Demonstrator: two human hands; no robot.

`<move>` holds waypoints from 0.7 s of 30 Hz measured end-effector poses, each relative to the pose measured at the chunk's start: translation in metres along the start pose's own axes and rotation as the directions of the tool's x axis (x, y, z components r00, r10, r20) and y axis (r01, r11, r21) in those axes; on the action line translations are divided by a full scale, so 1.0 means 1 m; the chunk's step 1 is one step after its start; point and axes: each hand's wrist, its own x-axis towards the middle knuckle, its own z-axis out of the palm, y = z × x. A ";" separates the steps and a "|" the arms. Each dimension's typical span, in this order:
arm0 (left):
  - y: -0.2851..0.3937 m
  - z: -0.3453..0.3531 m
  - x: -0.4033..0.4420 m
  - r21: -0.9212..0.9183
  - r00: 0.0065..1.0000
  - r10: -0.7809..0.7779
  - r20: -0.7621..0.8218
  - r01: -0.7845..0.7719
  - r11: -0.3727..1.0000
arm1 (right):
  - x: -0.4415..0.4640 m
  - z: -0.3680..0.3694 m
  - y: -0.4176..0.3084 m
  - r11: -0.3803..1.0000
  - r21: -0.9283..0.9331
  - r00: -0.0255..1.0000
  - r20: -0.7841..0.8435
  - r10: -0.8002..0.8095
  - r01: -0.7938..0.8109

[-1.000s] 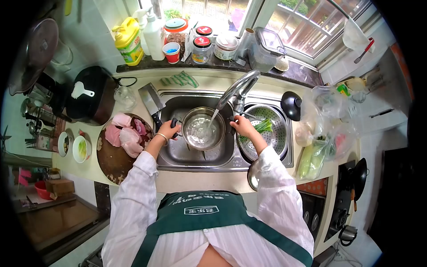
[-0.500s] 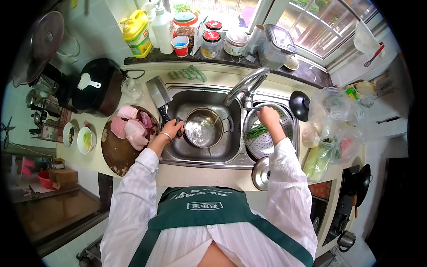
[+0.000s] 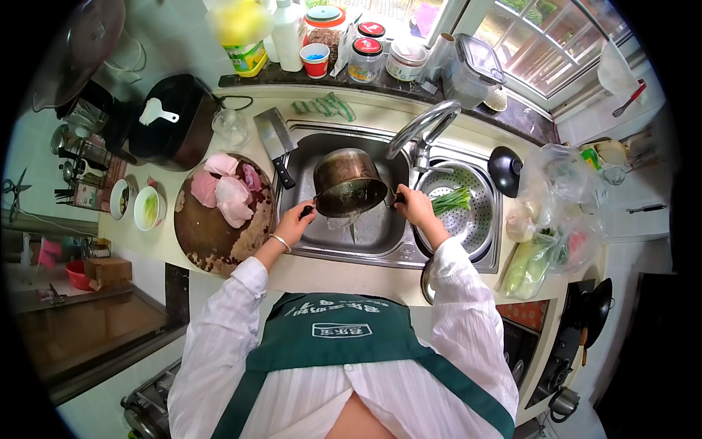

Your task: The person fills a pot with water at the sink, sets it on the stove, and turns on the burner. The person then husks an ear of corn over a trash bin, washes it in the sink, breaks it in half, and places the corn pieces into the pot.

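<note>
Hands point(image 3: 357, 211) tilting pot point(image 3: 350, 183) over sink basin point(image 3: 314, 233), greens point(image 3: 453, 200) in colander point(image 3: 474, 219)

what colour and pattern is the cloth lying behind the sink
The cloth is green and white striped, best seen in the head view.

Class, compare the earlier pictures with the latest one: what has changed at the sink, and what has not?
The pot, upright before, is now tipped with its mouth toward the person, spilling water into the sink. The right hand let go of the tap and took the pot's right handle; the water stream has stopped. Unchanged: left hand on its handle, cleaver, meat.
</note>
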 end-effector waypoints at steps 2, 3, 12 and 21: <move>0.006 -0.001 -0.004 0.048 0.999 0.054 0.006 -0.055 0.997 | -0.006 -0.003 -0.007 0.998 -0.054 0.999 -0.030 -0.024 0.023; 0.009 -0.002 -0.007 0.097 0.994 0.110 0.016 -0.111 0.989 | -0.008 -0.004 -0.010 0.993 -0.108 0.997 -0.061 -0.050 0.043; 0.034 0.000 -0.027 0.401 0.916 0.395 -0.072 -0.337 0.852 | -0.025 -0.011 -0.023 0.965 -0.112 0.925 -0.277 -0.260 0.238; 0.028 0.002 -0.052 0.582 0.794 0.601 -0.094 -0.446 0.680 | -0.027 -0.020 -0.044 0.905 -0.206 0.810 -0.404 -0.425 0.372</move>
